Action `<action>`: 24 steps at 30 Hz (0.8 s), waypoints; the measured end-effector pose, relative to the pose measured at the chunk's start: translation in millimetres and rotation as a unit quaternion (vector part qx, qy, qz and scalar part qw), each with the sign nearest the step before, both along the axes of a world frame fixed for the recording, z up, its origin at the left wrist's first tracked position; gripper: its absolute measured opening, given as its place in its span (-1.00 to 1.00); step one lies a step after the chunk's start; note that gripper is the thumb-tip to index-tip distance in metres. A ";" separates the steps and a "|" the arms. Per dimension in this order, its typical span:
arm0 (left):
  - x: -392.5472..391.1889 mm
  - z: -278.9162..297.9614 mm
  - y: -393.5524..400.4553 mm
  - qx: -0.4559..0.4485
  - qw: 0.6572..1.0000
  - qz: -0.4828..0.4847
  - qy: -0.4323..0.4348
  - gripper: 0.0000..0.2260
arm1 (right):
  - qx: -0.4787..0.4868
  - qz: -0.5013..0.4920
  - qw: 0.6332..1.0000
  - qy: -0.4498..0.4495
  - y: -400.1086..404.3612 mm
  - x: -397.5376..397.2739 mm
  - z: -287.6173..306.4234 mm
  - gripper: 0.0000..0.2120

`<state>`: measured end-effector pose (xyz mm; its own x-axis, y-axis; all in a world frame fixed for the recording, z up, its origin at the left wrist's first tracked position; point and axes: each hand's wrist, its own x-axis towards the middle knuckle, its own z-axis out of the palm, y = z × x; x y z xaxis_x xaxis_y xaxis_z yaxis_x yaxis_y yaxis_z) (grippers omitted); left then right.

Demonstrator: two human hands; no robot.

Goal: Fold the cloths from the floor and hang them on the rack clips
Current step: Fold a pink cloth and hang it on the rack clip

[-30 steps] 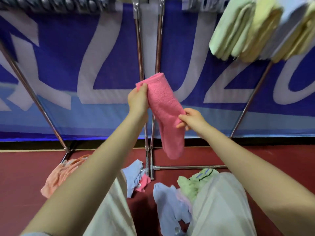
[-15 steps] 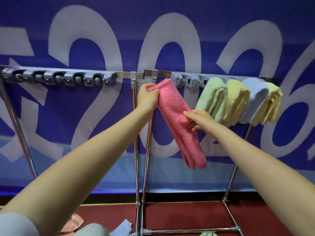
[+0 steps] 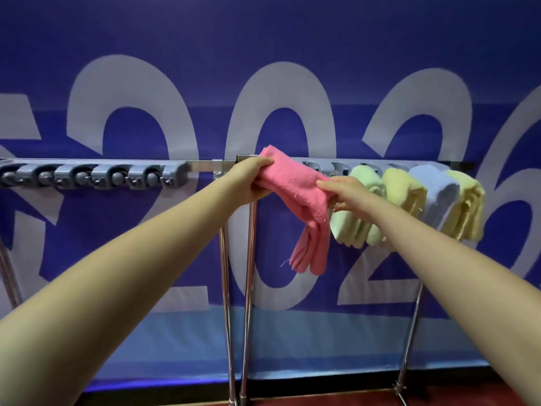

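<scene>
a: identify the fixtures, largest first.
b: blue banner (image 3: 292,54) behind; metal rack (image 3: 248,259) in front of it; grey clip strips, the left clip strip (image 3: 93,175) vacant, the right clip strip (image 3: 325,165) partly filled by four hung cloths (image 3: 409,200) in green, yellow, blue and yellow.

a: locate the work item.
b: the folded pink cloth (image 3: 295,189) is at bar height, its upper end near the free clips just left of the green cloth. whether it touches a clip cannot be told.

a: hand status?
b: left hand (image 3: 248,183) grips the top end, fingers wrapped over it. right hand (image 3: 342,193) pinches the mid-section. the hands are apart, both clamped on the cloth.

a: handling properties?
b: judged light, soft and limp; the lower end droops with loose layers. hold the folded top end firmly so the layers stay stacked when pushed into a clip.

a: difference from half a second ago?
b: the cloth sits higher and further right, flatter against the bar; the right hand now closes on it.
</scene>
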<state>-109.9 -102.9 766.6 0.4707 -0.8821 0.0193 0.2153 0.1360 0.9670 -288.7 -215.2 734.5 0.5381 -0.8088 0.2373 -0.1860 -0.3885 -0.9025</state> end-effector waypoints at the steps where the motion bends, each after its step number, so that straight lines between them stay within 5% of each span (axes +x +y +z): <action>1: 0.3 0.9 -3.9 -0.005 1.000 0.004 0.001 -0.86 | -0.007 0.000 1.000 0.009 -4.9 0.4 3.1 -0.80; 14: -2.8 -43.2 -41.5 0.045 0.984 0.087 -0.148 -0.76 | -0.122 -0.095 0.980 0.124 -49.6 8.4 23.8 -0.82; 24: -18.5 -70.7 -75.0 0.029 0.995 0.058 -0.082 -0.93 | -0.127 -0.148 0.962 0.192 -66.6 8.2 58.9 -0.71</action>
<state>-128.4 -177.9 695.9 0.5633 -0.8244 0.0545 0.0396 0.0929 0.9949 -280.5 -281.7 793.4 0.3809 -0.8820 0.2775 -0.6226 -0.4665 -0.6283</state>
